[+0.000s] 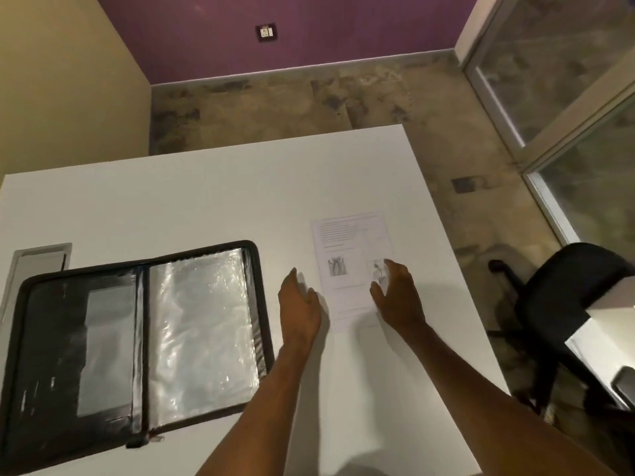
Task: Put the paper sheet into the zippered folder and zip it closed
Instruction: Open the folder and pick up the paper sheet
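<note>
White paper sheet is what both hands are working towards. The right hand sits over the sheet's lower right edge with fingers bent and spread, fingertips on or just above the print. Nothing looks pinched yet, though the tips are blurred. The left hand lies just beside the sheet's left edge, fingers loosely extended and holding nothing. Bracketing the page this way probably lets one hand pin or slide it while the other gets under an edge, since a flat sheet on a smooth surface gives little to grip.

The sheet lies flat and printed side up, to the right of the zippered folder and apart from it. The folder is spread wide open, with a clear plastic sleeve on its right half, nearest the hands, and a black pocket panel on the left. Lying open, it is ready to take the page. No part of the task is done: the sheet is still outside the folder and the zip is undone.

A black chair stands off the surface's right side.
</note>
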`<state>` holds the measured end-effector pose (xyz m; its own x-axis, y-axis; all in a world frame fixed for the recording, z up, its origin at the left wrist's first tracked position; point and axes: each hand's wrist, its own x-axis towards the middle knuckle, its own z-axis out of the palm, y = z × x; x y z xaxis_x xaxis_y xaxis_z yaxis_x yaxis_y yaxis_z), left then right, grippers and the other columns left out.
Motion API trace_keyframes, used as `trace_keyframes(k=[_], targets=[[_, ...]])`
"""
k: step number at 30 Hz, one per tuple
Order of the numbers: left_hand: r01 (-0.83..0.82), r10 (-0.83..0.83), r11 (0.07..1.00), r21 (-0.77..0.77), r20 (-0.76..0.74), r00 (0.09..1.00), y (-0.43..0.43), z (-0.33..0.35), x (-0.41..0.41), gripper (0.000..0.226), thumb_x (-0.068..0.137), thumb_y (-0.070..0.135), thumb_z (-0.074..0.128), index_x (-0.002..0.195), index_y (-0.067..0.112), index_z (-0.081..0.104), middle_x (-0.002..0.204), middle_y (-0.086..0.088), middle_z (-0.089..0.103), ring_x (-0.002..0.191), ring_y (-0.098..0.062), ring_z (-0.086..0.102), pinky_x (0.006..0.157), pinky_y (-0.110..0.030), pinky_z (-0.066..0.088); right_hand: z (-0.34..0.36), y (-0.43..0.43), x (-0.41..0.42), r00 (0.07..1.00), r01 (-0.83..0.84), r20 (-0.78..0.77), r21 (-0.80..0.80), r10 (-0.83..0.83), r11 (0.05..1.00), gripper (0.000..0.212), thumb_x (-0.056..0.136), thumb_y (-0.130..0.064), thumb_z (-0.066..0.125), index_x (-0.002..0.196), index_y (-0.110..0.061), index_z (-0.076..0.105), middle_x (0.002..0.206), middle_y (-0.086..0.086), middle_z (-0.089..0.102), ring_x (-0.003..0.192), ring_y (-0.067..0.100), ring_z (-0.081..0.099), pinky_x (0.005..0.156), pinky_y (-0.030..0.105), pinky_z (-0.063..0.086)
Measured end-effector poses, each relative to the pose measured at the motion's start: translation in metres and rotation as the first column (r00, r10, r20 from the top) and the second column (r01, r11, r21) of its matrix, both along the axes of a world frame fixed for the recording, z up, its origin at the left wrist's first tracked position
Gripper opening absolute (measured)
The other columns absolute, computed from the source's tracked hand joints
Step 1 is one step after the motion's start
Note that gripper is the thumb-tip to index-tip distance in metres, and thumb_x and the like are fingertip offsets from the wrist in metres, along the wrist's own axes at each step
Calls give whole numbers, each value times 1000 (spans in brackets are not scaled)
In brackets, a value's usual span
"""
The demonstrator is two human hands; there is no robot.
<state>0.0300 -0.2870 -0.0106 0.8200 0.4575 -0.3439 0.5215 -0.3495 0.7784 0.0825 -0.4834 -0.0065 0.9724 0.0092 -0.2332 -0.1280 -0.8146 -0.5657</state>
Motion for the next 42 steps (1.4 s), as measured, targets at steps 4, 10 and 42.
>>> trace_keyframes(k=[4,10,42], targets=[[-2,-1,999,-38,-74,997,-30,-9,28,62,101,11,53,159,4,31,161,-15,40,150,-29,36,122,-32,25,-11,-12,32,995,46,-87,48,-42,998,59,95,-31,64,147,-11,45,145,12,56,132,30,53,110,45,45],[-22,25,1000,18,-179,983,-50,-19,57,56,98,13,57,150,0,41,151,-19,51,142,-36,46,116,-40,38,-31,-20,67,963,150,-232,50,-135,987,63,90,-33,65,145,-8,46,142,15,55,133,35,51,110,51,45],[-300,196,890,-344,-305,932,-26,-28,99,20,91,5,56,102,11,72,96,-8,78,71,-24,66,60,-29,52,-43,-31,64,954,169,-270,132,-129,977,68,92,-25,70,151,-9,39,152,11,47,142,31,43,116,44,42]])
